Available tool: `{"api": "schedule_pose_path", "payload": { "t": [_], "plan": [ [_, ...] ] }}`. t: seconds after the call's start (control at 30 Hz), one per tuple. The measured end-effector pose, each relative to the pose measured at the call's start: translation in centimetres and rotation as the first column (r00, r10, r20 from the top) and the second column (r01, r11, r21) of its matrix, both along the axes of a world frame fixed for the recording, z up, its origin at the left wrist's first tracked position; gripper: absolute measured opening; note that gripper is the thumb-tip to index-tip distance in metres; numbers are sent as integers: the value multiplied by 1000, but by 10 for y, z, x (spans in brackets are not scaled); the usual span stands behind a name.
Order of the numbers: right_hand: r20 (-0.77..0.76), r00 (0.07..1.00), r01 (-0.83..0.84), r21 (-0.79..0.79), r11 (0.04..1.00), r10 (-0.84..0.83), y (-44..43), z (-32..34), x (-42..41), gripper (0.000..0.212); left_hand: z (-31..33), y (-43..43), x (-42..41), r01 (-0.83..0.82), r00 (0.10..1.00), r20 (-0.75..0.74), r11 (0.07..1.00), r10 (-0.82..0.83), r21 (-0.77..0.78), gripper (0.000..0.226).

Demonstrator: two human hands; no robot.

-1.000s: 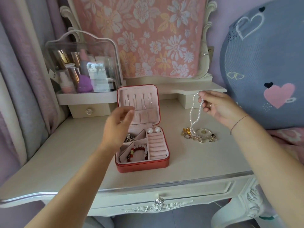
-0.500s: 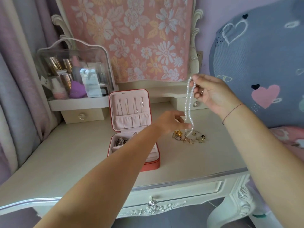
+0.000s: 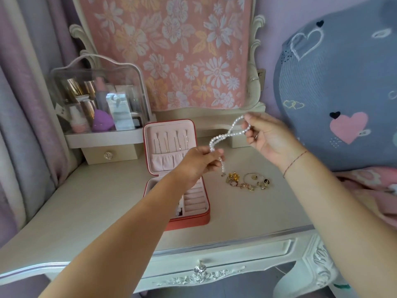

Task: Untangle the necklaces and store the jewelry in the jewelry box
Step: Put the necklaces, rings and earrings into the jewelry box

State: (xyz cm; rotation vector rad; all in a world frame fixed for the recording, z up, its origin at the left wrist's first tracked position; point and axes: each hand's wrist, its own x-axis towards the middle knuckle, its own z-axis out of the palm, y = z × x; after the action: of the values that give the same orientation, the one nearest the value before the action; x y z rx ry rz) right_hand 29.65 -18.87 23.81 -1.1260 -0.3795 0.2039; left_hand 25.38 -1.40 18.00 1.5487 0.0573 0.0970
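Topping vanity (image 3: 96,201) — jewelry box (image 3: 193,220), misc. trinkets (image 3: 249,181)

You get soft, even light, and shadows on the desk (image 3: 86,201) are faint. Glare whitens the clear case (image 3: 101,82) far left, and your wide lens bends the edges.

Bare tabletop (image 3: 86,201) left of jewelry box (image 3: 190,220); blocked behind by upright lid (image 3: 169,160), crowded right by gold jewelry pile (image 3: 249,182).

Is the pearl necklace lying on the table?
No, the left hand and right hand hold the pearl necklace in the air above the table.
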Motion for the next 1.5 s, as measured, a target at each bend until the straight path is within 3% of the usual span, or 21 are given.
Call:
{"api": "schedule_pose_path", "payload": {
  "t": [0.13,0.27,0.37,0.5,0.63,0.77,0.9,1.0,1.07,1.13,1.23,1.33,1.4,1.5],
  "plan": [
    [-181,975,-122,38,992,127,19,-29,-15,11,2,23,-15,-57,998,11,966,61,-253,14],
    [-293,933,-217,4,976,209,47,-58,-32,12,-4,39,-34,-37,997,52,946,57,-323,13],
    [-307,901,-334,-43,941,306,63,-69,-43,24,-5,48,-53,-12,995,88,918,51,-397,12],
    [-239,894,-430,-213,877,379,77,-73,-55,17,-7,66,-81,76,994,104,904,-36,-420,18],
    [-72,937,-336,-461,821,343,86,-75,-60,14,-12,90,-97,-64,998,-6,976,64,-210,18],
    [96,955,-159,-636,756,281,90,-77,-61,16,-14,105,-109,-204,965,-149,975,215,89,11],
    [146,943,-133,-656,743,298,91,-77,-65,9,-5,104,-117,-69,941,-254,863,222,501,26],
    [135,940,-143,-678,721,314,92,-76,-63,12,4,96,-122,99,921,-348,756,177,647,40],
    [136,929,-134,-743,656,343,94,-75,-61,13,6,90,-123,164,910,-377,683,174,712,44],
    [157,910,-111,-800,589,384,98,-75,-59,13,6,85,-122,158,911,-355,618,209,770,45],
    [241,894,-38,-801,598,379,104,-75,-58,18,3,82,-119,82,931,-254,528,262,845,47],
    [385,825,116,-832,542,413,105,-74,-61,21,-2,84,-117,-31,956,-107,453,275,891,26],
    [426,764,172,-858,484,484,105,-74,-65,16,-6,85,-117,-75,966,-49,460,253,884,16],
    [471,692,234,-863,447,547,106,-77,-69,16,-14,87,-116,-155,972,45,488,229,859,17]
  ]
}}
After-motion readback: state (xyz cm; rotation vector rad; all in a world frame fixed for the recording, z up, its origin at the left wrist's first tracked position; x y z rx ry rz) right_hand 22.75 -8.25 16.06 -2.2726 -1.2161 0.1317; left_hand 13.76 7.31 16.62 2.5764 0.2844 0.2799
